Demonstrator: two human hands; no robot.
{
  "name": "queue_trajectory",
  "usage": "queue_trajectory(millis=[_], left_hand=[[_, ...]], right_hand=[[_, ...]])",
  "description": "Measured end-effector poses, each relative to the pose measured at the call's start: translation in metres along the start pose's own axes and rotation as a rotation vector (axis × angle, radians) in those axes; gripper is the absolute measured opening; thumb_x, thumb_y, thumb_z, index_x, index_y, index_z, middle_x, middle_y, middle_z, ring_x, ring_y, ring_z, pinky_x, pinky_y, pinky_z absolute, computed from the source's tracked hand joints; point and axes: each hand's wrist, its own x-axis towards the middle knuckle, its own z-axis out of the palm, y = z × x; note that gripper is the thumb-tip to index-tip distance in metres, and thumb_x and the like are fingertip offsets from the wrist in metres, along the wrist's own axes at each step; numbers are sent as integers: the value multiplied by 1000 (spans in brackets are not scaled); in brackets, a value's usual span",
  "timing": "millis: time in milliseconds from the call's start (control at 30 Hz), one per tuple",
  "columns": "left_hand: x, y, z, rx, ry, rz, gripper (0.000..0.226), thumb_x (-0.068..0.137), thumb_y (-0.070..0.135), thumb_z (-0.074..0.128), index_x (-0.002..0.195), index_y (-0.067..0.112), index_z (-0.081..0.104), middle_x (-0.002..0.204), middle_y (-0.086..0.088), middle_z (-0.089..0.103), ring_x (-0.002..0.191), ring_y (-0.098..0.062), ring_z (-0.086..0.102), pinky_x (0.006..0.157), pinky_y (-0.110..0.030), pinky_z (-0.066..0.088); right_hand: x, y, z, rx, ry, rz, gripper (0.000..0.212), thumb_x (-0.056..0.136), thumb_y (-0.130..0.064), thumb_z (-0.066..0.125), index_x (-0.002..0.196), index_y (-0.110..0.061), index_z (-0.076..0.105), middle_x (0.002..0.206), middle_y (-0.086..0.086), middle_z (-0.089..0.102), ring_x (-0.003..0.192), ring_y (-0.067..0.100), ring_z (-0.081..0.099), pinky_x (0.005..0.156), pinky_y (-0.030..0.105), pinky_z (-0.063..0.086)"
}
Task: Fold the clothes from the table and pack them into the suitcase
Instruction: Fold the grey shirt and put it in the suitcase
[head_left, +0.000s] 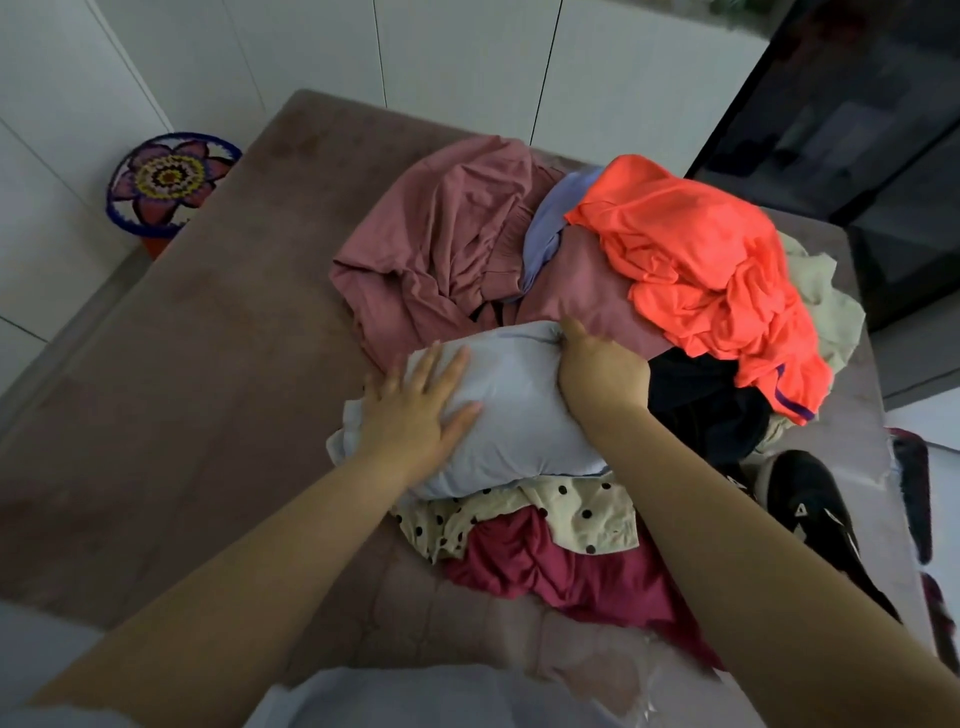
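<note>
Mauve-covered table (182, 415) | white cabinets (311, 52) behind | floral stool (166, 182) left | pale-blue garment (519, 405) atop

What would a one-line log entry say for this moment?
item: pale blue garment atop clothes pile | left hand: pressing on it | right hand: gripping its edge | packed: not yet

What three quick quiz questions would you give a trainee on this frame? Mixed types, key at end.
1. True or false: the left hand lies flat, fingers spread, on the pale blue garment.
2. Which item shows just beneath the pale blue garment's near edge? A polka-dot cloth; B orange top; C black shoe.
3. What is the right hand doing to the garment?
Key: 1 true. 2 A. 3 Gripping its bunched far edge.
</note>
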Motion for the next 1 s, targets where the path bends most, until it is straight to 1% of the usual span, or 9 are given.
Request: queue_trajectory(millis=[133, 233, 333, 400, 467, 633, 733, 867, 1000], left_hand=[[8, -22, 16, -50, -53, -32, 94, 62, 81, -23, 146, 40, -14, 155, -1, 22, 139, -29, 21, 112, -54, 18], [4, -17, 21, -7, -42, -46, 94, 58, 79, -33, 143, 41, -19, 156, 0, 17, 141, -30, 15, 112, -55, 14], [2, -16, 29, -21, 9, -72, 84, 62, 76, -33, 137, 40, -24, 157, 0, 14, 143, -30, 10, 113, -56, 9], [-1, -19, 35, -40, 64, -88, 82, 68, 75, -29, 140, 38, -17, 156, -2, 18, 142, -33, 13, 112, -58, 10], [-8, -22, 40, -112, 78, -120, 87, 69, 77, -24, 145, 38, -7, 157, -1, 16, 142, -35, 11, 111, -61, 7], [-13, -29, 50, -257, 86, -159, 88, 67, 81, -20, 143, 38, -8, 158, 0, 10, 145, -31, 2, 113, -52, -7], [-16, -36, 52, -334, 102, -119, 82, 73, 79, -12, 142, 35, -4, 157, -2, 17, 145, -24, 5, 115, -45, -8], [-27, -49, 52, -416, 129, -19, 83, 76, 80, -10, 142, 29, -1, 156, -2, 18, 143, -12, 4, 118, -46, 8], [-40, -50, 48, -349, 114, -109, 89, 66, 87, -11, 139, 37, -13, 158, 0, -6, 143, -19, -15, 112, -42, -18]], right_hand=[[-4, 5, 7, -64, 214, -72, 45, 80, -14, 31, 104, -11, 68, 76, 18, 65, 64, 36, 61, 64, 37, 40], [0, -12, 5, -12, 330, -238, 42, 75, -15, 40, 106, -11, 69, 108, 18, 62, 98, 37, 55, 94, 48, 31], [-3, -39, 1, 36, 101, -508, 57, 84, -43, 31, 127, -18, 58, 136, 9, 53, 129, 30, 42, 113, 49, 12], [-5, -40, 8, -33, -159, -531, 80, 81, -68, 11, 144, -25, 37, 153, 7, 31, 142, 27, 22, 115, 43, -5], [-4, -28, 19, -32, -272, -479, 94, 74, -80, 0, 150, -29, 19, 158, 5, 15, 145, 25, 9, 115, 37, -10], [3, -31, 19, -95, -348, -486, 104, 66, -82, -3, 151, -25, 13, 149, 5, 33, 135, 27, 29, 115, 40, 9], [14, -36, 2, -140, -433, -524, 99, 74, -85, 22, 150, -22, 16, 144, 5, 37, 129, 28, 34, 111, 40, 16], [22, -45, -15, -191, -527, -554, 98, 69, -81, 49, 147, -24, 28, 141, 6, 37, 124, 29, 39, 104, 41, 27], [12, -43, -22, -131, -578, -508, 104, 62, -79, 61, 147, -30, 25, 136, 4, 37, 120, 30, 44, 96, 41, 37]])
